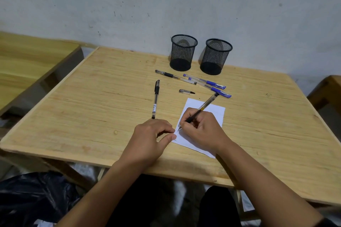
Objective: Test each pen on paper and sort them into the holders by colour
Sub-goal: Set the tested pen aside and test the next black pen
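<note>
Right hand point(201, 131) pinching my black pen point(198, 111), tip on paper point(216, 114); left hand point(151, 139) loosely curled, steadying the sheet's edge. Holders point(182, 52) stand empty beyond four loose pens point(156, 98).

The light is dim and even, with soft shadows under each hand point(201, 131). The worktop point(92, 107) edges bend from wide-angle distortion; the corners look slightly blurred.

black mesh holders point(183, 52) (both), white paper point(217, 111) — blue pens point(204, 81)
</note>
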Demonstrator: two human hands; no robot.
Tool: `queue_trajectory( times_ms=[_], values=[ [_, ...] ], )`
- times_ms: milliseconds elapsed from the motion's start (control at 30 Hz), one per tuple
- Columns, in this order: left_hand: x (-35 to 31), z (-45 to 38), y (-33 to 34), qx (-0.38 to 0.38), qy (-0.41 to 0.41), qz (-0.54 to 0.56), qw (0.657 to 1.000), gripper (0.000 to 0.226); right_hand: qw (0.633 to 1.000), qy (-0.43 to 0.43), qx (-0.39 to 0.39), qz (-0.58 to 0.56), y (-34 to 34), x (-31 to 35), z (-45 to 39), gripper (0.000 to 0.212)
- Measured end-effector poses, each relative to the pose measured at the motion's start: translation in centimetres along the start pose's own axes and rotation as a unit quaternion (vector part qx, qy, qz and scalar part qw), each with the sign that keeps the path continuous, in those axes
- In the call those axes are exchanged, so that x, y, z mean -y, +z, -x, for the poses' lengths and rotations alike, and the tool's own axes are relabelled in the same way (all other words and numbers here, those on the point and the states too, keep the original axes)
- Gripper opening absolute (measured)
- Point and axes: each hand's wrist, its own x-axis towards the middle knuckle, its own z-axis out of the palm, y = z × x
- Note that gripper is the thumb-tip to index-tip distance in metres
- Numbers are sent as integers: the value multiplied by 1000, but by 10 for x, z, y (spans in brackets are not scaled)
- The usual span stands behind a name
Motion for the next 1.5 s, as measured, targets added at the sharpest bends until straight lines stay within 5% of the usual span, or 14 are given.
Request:
queue_trajectory(
  times_ms=[1233, 1500],
  values=[
    [-4, -1, -2, 6, 3, -15, 1000, 13, 999, 28, -37, -22, 3, 7, 0, 11],
    [-15, -14, -6, 19, -21, 7, 1000, 11, 967, 86, -192, -146, -15, 5, -7, 10]
  ],
)
